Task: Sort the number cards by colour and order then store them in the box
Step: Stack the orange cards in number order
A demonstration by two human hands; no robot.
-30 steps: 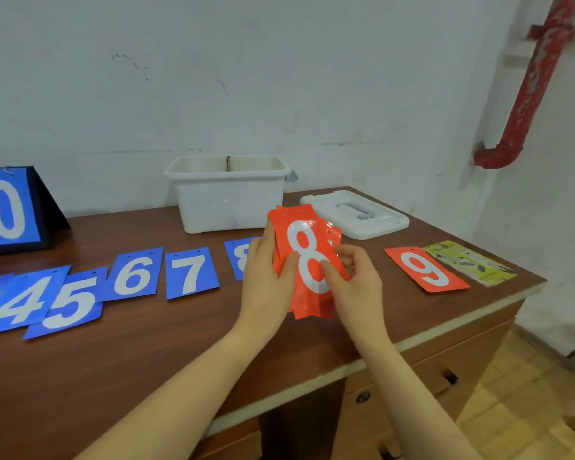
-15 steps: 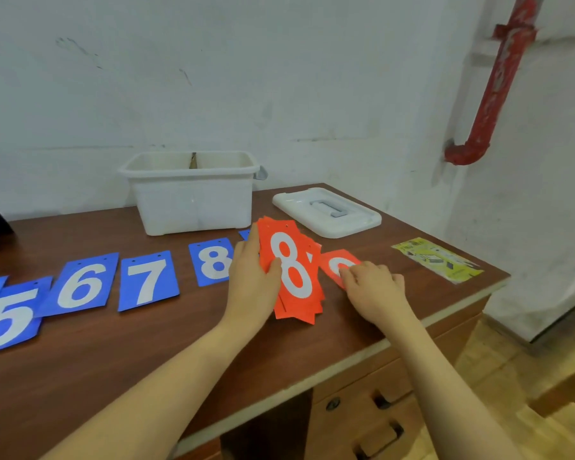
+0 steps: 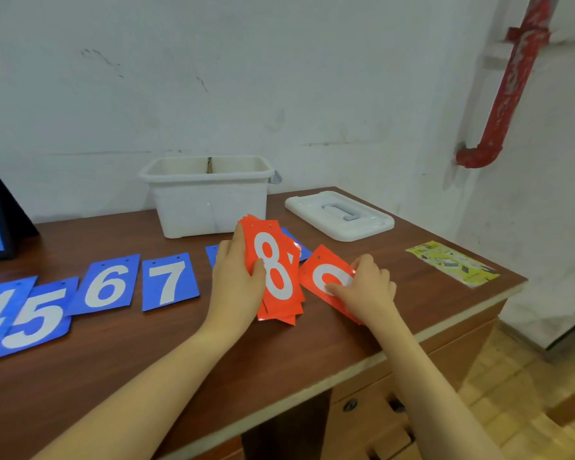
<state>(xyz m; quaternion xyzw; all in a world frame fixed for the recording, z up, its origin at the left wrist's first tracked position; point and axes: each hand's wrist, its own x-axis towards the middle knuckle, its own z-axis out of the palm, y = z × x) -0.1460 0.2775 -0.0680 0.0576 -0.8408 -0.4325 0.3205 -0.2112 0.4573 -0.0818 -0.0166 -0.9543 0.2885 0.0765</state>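
1. The stack of red cards point(image 3: 278, 277), with the 8 on top, is held in the left hand point(image 3: 238, 280), thumb across the face and fingers behind it, near the middle of the tabletop point(image 3: 113, 370) towards its front edge.
2. The red 9 card point(image 3: 326, 277) is covered by the right hand point(image 3: 365, 290), whose curled fingers press and pinch its lower part against the wood just right of the stack.
3. A second ago both hands were on the stack and the 9 lay apart near the tabletop's right edge; the right hand has since been taken off the stack and the 9 drawn in beside it.
4. This is judged to mean that the 9 is being collected to join the red set in order.
5. The blue cards point(image 3: 166, 283) 4 to 7 are laid in a row along the left half, with more partly hidden behind the left hand.
6. The open white box point(image 3: 210, 194) is set at the back edge, its lid point(image 3: 339, 215) beside it towards the back right corner; nothing is stored yet.
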